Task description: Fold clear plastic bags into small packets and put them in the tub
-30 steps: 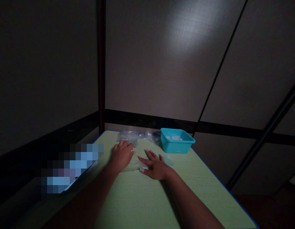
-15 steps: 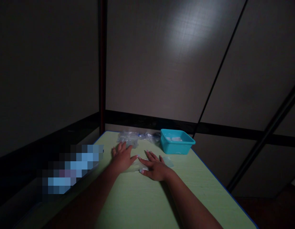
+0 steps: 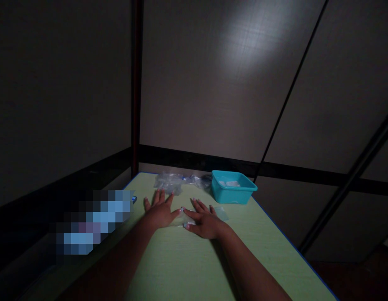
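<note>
A clear plastic bag [image 3: 222,213] lies flat on the pale green table [image 3: 178,259], mostly covered by my hands. My left hand [image 3: 160,213] rests palm down at the bag's left part, fingers spread toward the far edge. Over the bag's middle my right hand [image 3: 206,221] lies flat, its fingers apart and pointing away from me. The two hands nearly meet at the left thumb and the right fingertips. Just beyond my left fingers is a pile of crumpled clear plastic bags [image 3: 168,182].
A turquoise plastic basket [image 3: 233,194] with white pieces inside stands at the far right of the table. More crumpled clear plastic [image 3: 198,181] lies left of it. A blurred-out device [image 3: 99,221] is along the left edge. Dark panelled walls stand behind.
My left hand has shifted slightly nearer to me, with its fingers spread wider. My right hand stays almost where it was on the bag.
</note>
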The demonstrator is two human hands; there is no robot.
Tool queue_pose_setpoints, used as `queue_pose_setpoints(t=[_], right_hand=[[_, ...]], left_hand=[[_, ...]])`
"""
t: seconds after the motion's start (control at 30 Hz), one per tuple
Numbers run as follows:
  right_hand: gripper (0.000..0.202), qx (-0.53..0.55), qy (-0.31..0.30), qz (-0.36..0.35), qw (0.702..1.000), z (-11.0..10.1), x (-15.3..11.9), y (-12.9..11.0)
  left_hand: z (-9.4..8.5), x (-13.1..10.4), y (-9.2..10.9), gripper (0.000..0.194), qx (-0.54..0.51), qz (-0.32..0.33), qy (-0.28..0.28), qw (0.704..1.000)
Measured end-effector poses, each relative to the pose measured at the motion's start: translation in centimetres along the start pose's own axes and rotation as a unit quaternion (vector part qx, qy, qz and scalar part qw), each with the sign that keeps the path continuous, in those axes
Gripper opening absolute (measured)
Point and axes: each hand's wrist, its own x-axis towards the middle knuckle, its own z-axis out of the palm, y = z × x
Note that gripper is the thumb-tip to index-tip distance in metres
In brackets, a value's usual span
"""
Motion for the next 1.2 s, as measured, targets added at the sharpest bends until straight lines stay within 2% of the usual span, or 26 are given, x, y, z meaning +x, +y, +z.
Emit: queue_pose_setpoints(t=[0.17, 0.43, 0.77, 1.03, 1.2], right_hand=[[0.065, 0.003, 0.004, -0.006, 1.0, 0.1, 0.0, 0.1], [0.064, 0.003, 0.014, -0.002, 1.0, 0.2, 0.0, 0.2], [0.064, -0.001, 0.005, 0.002, 1.0, 0.0, -0.2, -0.2], [0.07, 0.003, -0.005, 0.008, 1.0, -0.3, -0.3, -0.6], [0.071, 0.0, -0.009, 0.012, 1.0, -0.4, -0.3, -0.8]], left_hand=[[-0.3, -0.1, 0.5, 0.066, -0.001, -0.002, 0.011, 1.0], [0.4, 0.1, 0.2, 0.067, 0.009, 0.009, 0.011, 1.0], [0.1, 0.0, 0.6, 0.058, 0.016, 0.009, 0.027, 0.999], [-0.1, 0.1, -0.2, 0.058, 0.016, 0.016, 0.015, 1.0], [-0.5, 0.1, -0.7, 0.056, 0.024, 0.003, -0.012, 1.0]])
